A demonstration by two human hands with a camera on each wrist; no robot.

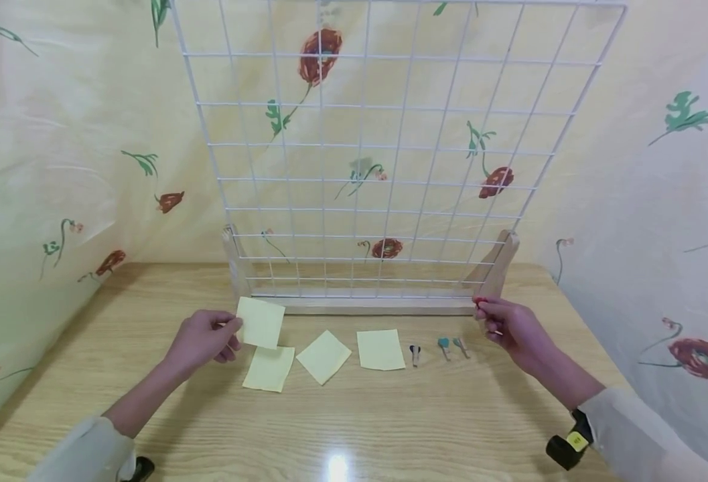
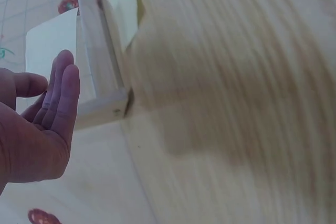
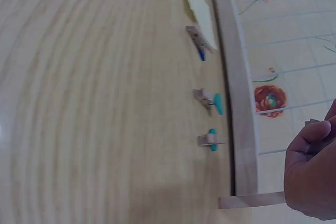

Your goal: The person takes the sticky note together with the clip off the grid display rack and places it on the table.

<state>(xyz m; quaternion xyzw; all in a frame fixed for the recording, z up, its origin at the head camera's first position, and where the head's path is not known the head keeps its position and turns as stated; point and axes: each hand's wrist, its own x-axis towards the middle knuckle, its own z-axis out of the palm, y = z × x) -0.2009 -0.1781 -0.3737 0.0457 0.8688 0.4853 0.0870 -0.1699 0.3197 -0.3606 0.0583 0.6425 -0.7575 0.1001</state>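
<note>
My left hand (image 1: 209, 337) pinches a pale yellow sticky note (image 1: 261, 322) by its edge between thumb and fingers, lifted by the left foot of the wire grid. In the left wrist view this note (image 2: 51, 40) stands beyond the fingers. Another note (image 1: 268, 371) lies below it on the table, with a turned note (image 1: 323, 357) and a third note (image 1: 380, 349) to the right. At the grid's right foot, my right hand (image 1: 516, 333) pinches a small clothespin with a red top (image 1: 479, 302), mostly hidden by the fingers.
A white wire grid (image 1: 361, 145) stands in a wooden base (image 1: 366, 310) at the table's back. A dark-blue-topped clothespin (image 1: 414, 355) and two teal-topped clothespins (image 3: 205, 98) lie right of the notes. Flower-printed cloth (image 1: 46, 154) hangs behind and at both sides.
</note>
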